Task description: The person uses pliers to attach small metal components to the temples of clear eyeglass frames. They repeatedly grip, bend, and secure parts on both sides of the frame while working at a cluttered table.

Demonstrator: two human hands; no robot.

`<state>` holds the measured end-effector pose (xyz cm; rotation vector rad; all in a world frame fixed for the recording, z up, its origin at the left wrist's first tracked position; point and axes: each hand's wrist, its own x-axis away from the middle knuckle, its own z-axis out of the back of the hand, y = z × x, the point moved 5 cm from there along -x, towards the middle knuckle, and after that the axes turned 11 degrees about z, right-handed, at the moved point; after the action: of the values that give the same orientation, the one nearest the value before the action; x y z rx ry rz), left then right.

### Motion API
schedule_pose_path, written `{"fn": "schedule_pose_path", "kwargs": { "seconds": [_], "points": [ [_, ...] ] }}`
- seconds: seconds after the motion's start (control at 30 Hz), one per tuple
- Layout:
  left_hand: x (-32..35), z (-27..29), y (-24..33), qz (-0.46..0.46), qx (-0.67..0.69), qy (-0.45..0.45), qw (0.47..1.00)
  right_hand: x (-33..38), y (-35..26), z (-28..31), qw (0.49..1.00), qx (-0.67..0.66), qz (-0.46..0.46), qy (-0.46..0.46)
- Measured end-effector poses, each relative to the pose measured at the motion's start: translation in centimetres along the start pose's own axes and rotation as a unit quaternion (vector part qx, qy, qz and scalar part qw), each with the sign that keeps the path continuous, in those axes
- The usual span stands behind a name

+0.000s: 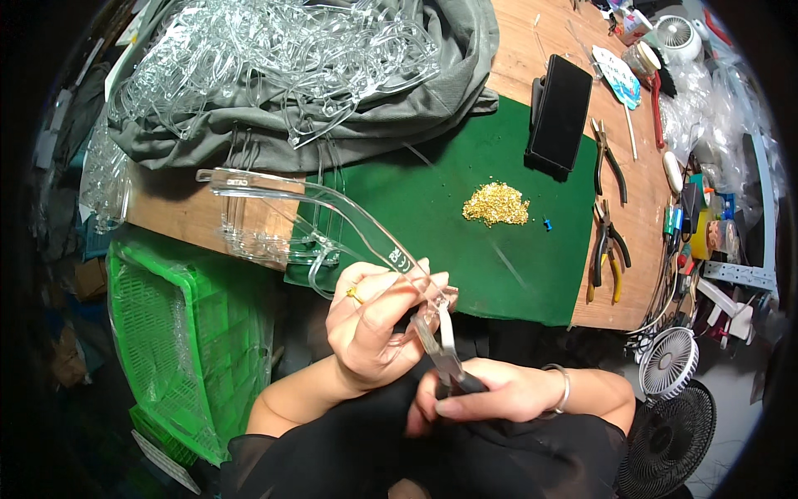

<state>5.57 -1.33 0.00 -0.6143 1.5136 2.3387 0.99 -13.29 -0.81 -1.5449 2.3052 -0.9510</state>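
Note:
My left hand [378,324] pinches a pair of clear plastic glasses [366,223], with a long see-through temple reaching up and to the left over the mat. My right hand [486,391] is wrapped round the dark handles of pliers [442,356]. Their jaws point upward and meet the glasses near my left fingertips, around the hinge end. Whether the jaws grip a small part there is too fine to make out. Beyond my hands, a heap of tiny gold-coloured metal parts [496,205] lies on the green mat [424,249], with a small blue pin [548,224] beside it.
A grey cloth [461,100] holds a big heap of clear glasses frames [274,62] at the back left. More frames lie at the table's left edge. A black phone [561,116] and two pliers [608,162] lie right. A green crate [199,333] and fans [667,363] flank me.

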Motion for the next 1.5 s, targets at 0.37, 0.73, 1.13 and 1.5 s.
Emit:
{"fn": "schedule_pose_path", "kwargs": {
  "seconds": [0.37,0.73,1.13,1.5],
  "points": [
    [1.1,0.5,0.0,-0.013,-0.203,-0.041,0.978,-1.3,2.7,0.2,0.98,-0.185,-0.028,0.062],
    [1.4,0.1,0.2,-0.024,-0.218,-0.011,0.976,-2.1,3.3,0.5,0.977,-0.166,0.071,0.117],
    [1.2,-0.3,-0.6,-0.004,-0.2,-0.01,0.98,-1.9,2.5,0.3,0.962,-0.256,0.016,0.089],
    [1.3,-0.5,-0.6,-0.028,-0.219,-0.027,0.975,-2.1,2.5,0.1,0.943,-0.315,0.043,0.094]
  ]
}}
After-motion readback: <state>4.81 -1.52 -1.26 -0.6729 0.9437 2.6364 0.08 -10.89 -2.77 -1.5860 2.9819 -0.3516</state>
